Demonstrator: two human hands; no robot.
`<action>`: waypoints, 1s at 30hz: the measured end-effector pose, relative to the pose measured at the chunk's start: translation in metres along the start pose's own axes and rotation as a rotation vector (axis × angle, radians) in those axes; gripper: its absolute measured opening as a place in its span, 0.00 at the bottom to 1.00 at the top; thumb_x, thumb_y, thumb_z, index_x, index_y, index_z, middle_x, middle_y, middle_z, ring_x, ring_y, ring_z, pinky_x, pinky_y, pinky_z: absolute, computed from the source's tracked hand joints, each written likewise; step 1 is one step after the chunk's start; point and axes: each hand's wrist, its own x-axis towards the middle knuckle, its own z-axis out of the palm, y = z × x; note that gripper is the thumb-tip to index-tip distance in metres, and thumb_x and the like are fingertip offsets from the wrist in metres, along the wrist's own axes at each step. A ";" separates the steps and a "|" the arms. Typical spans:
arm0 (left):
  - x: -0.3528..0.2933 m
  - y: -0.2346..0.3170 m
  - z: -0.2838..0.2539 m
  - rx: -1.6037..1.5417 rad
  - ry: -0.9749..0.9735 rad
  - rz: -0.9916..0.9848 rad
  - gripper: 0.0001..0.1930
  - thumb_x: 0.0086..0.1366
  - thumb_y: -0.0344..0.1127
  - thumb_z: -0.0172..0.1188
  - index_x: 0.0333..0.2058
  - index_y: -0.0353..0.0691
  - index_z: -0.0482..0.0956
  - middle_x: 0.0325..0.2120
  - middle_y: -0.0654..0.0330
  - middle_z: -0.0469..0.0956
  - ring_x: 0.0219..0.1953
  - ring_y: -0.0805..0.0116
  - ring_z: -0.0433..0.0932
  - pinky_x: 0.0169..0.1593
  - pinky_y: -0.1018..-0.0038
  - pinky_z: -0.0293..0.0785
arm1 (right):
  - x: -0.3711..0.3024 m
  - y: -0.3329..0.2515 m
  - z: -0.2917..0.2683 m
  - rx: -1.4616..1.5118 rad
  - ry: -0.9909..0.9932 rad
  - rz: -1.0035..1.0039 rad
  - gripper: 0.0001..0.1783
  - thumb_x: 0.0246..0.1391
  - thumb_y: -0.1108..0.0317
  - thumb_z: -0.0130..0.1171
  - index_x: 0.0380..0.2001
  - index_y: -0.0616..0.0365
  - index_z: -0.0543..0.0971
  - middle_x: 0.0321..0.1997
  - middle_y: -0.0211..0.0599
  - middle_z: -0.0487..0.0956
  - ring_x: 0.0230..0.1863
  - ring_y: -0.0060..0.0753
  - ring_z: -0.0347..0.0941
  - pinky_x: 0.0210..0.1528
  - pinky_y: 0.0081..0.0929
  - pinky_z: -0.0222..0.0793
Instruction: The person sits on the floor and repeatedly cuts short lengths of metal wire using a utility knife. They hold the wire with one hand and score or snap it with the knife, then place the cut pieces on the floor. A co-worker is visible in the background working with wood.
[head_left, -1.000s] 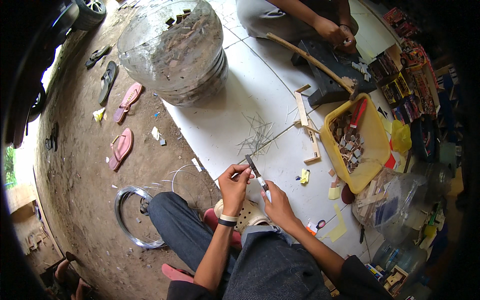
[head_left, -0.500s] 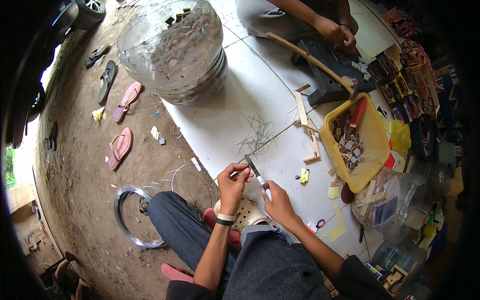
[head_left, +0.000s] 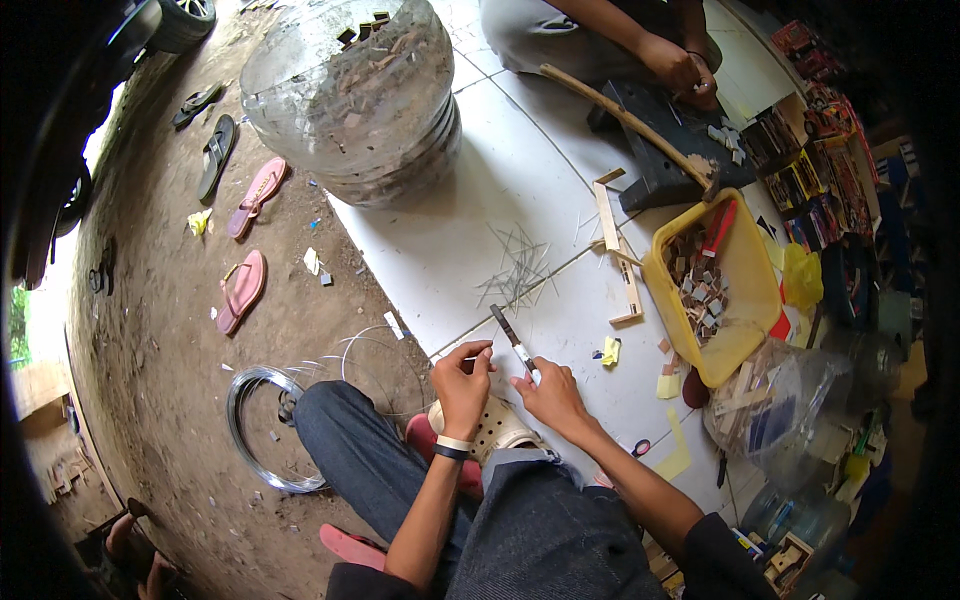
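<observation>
Gripping a slim tool (head_left: 512, 336) w/ a dark end & white handle, the R hand (head_left: 556, 396) is clamped round the handle part; the tool slants up-left over the white tiles (head_left: 420, 270), its dark tip just short of a loose heap of thin wires (head_left: 516, 268). L hand (head_left: 463, 388) is beside it, apart from R hand & tool, thumb & forefinger drawn close; can't tell if they pinch anything thin. Coil of wire (head_left: 236, 430) lies on the dirt, L of the bent knee (head_left: 335, 415). To the R, a yellow bin (head_left: 755, 315) w/ small chips (head_left: 705, 298) & a red-handled item (head_left: 718, 230) inside. Up top, a co-worker's hands (head_left: 685, 75) are over a black block (head_left: 665, 170), hammer (head_left: 630, 120) lying across it.
</observation>
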 end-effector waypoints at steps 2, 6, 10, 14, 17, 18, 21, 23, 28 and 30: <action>0.000 -0.002 -0.001 0.024 0.006 0.023 0.09 0.67 0.25 0.62 0.44 0.29 0.85 0.32 0.55 0.86 0.29 0.72 0.85 0.34 0.78 0.79 | 0.001 -0.002 0.001 -0.022 0.035 -0.001 0.16 0.58 0.62 0.65 0.31 0.66 0.77 0.25 0.58 0.80 0.33 0.66 0.79 0.38 0.54 0.72; 0.003 -0.004 -0.005 0.022 0.037 0.069 0.10 0.66 0.22 0.60 0.44 0.30 0.85 0.31 0.55 0.86 0.29 0.72 0.85 0.33 0.78 0.79 | 0.001 -0.016 0.002 -0.046 0.054 0.029 0.13 0.60 0.66 0.61 0.38 0.67 0.73 0.31 0.63 0.80 0.36 0.68 0.79 0.41 0.56 0.72; 0.004 -0.003 -0.011 0.093 0.072 0.191 0.13 0.66 0.19 0.57 0.46 0.31 0.85 0.32 0.55 0.85 0.27 0.74 0.82 0.32 0.79 0.78 | 0.002 -0.025 -0.006 -0.236 0.099 -0.058 0.16 0.56 0.72 0.61 0.45 0.67 0.70 0.41 0.64 0.78 0.44 0.68 0.77 0.48 0.57 0.72; 0.001 -0.001 -0.010 0.046 0.109 0.165 0.12 0.66 0.20 0.59 0.45 0.34 0.86 0.31 0.56 0.85 0.24 0.74 0.81 0.30 0.78 0.76 | 0.018 -0.021 -0.020 -0.183 0.134 0.065 0.18 0.58 0.71 0.61 0.48 0.67 0.71 0.43 0.63 0.78 0.47 0.67 0.76 0.52 0.55 0.70; 0.005 0.003 -0.008 -0.075 0.086 0.070 0.10 0.67 0.22 0.61 0.45 0.34 0.86 0.31 0.58 0.85 0.24 0.76 0.80 0.29 0.80 0.75 | 0.017 -0.015 -0.025 0.059 0.071 0.020 0.18 0.65 0.68 0.57 0.53 0.67 0.72 0.45 0.62 0.80 0.47 0.66 0.78 0.50 0.49 0.72; 0.007 0.005 -0.007 -0.106 0.076 0.076 0.10 0.67 0.23 0.62 0.45 0.33 0.86 0.31 0.58 0.85 0.25 0.77 0.80 0.29 0.80 0.75 | 0.014 -0.014 -0.024 0.103 0.070 0.002 0.19 0.65 0.67 0.57 0.54 0.66 0.73 0.46 0.62 0.80 0.48 0.66 0.78 0.51 0.48 0.72; 0.010 0.012 -0.003 -0.175 0.019 0.053 0.10 0.69 0.26 0.62 0.46 0.31 0.85 0.33 0.58 0.85 0.27 0.78 0.79 0.31 0.81 0.75 | -0.003 -0.015 -0.020 0.180 0.049 0.010 0.21 0.66 0.66 0.56 0.58 0.65 0.73 0.48 0.60 0.81 0.50 0.64 0.77 0.53 0.46 0.71; 0.009 0.016 0.003 -0.214 -0.012 0.034 0.10 0.69 0.27 0.63 0.46 0.29 0.85 0.34 0.58 0.85 0.28 0.78 0.79 0.32 0.81 0.75 | -0.012 -0.016 -0.018 0.212 0.047 -0.035 0.21 0.66 0.67 0.56 0.58 0.66 0.72 0.46 0.60 0.81 0.50 0.64 0.77 0.53 0.46 0.71; 0.010 0.022 0.009 -0.271 -0.050 -0.039 0.10 0.67 0.28 0.65 0.44 0.28 0.85 0.34 0.57 0.85 0.30 0.74 0.83 0.32 0.81 0.75 | -0.023 -0.020 -0.013 0.161 0.041 -0.068 0.23 0.64 0.70 0.57 0.61 0.62 0.70 0.51 0.62 0.76 0.53 0.67 0.73 0.54 0.52 0.70; 0.011 0.022 0.009 -0.300 -0.051 -0.043 0.08 0.67 0.26 0.65 0.42 0.28 0.85 0.33 0.57 0.85 0.30 0.73 0.84 0.31 0.81 0.76 | -0.023 -0.021 -0.014 0.137 0.045 -0.080 0.23 0.63 0.71 0.57 0.60 0.61 0.69 0.49 0.62 0.76 0.52 0.69 0.73 0.52 0.53 0.70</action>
